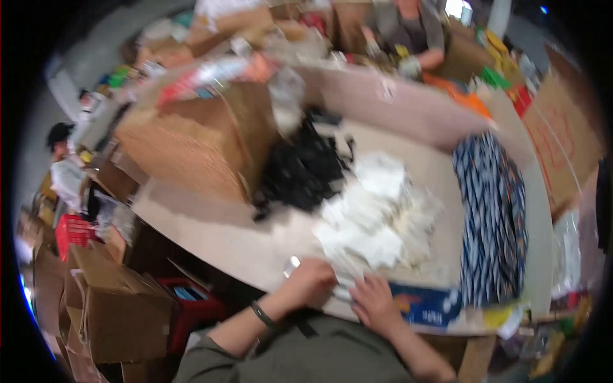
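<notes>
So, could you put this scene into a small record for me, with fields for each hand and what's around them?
Left hand: at the near edge of the table, by a small shiny thing; grip unclear
Right hand: beside a blue package; grip unclear
Table middle: white pile, black pile behind it to the left
Table left: large cardboard box
Table right: blue patterned bundle
Far side: person in a dark top

This looks like a packing workshop. Cardboard boxes (124, 306) crowd left of the left hand (311, 282). Far beyond the right hand (377, 306), piled goods (294, 46) surround a worker (407, 35).
</notes>
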`<state>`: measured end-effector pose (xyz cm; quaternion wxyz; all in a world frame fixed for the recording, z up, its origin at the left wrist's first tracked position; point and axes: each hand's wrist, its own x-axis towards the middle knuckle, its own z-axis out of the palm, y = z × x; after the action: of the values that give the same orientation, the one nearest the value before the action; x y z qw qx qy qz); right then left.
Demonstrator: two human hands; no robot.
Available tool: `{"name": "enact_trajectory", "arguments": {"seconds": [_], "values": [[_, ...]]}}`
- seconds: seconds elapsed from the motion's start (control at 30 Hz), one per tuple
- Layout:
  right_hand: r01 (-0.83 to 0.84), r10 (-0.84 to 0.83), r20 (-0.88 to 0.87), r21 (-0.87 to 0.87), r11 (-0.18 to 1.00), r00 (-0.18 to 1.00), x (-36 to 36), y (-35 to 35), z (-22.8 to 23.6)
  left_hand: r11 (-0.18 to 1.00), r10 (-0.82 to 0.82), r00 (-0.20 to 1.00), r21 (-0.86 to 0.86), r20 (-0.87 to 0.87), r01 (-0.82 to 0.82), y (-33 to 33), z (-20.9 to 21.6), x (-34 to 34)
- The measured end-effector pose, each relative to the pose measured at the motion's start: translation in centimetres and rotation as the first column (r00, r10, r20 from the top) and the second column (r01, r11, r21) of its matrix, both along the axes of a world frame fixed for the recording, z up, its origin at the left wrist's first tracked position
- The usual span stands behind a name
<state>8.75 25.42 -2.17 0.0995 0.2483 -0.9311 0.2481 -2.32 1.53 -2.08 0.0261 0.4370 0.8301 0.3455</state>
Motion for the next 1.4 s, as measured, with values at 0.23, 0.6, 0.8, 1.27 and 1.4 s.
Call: {"name": "enact_trajectory", "arguments": {"seconds": [0.23,0.6,0.8,1.27,1.4], "values": [[0.016,-0.011,-0.082,0.064,0.998,0.997,0.9,-1.3,-0.1,0.837,0.547,0.755,0.241,-0.361,-0.491,-7.4,13.9,-10.0],[-0.009,0.011,-0.103,0.024,1.0,0.995,0.1,-1.7,0.1,0.532,0.701,0.545,-0.171,-0.459,-0.829,-11.7,21.3,-22.1],[-0.002,0.005,-0.094,0.024,1.0,0.996,1.4,-1.4,-0.1,0.46,0.72,0.48,-0.174,-0.501,-0.871,-10.6,22.6,-18.1],[0.027,-0.022,0.118,-0.042,0.999,0.993,-0.7,-0.1,1.6,0.95,0.258,0.759,-0.014,0.598,-0.311,-11.4,5.0,-2.9],[0.031,-0.029,0.091,-0.017,0.999,0.995,0.0,-0.3,1.6,0.947,0.319,0.795,-0.204,0.516,-0.247,-11.3,4.7,-5.0]]}}
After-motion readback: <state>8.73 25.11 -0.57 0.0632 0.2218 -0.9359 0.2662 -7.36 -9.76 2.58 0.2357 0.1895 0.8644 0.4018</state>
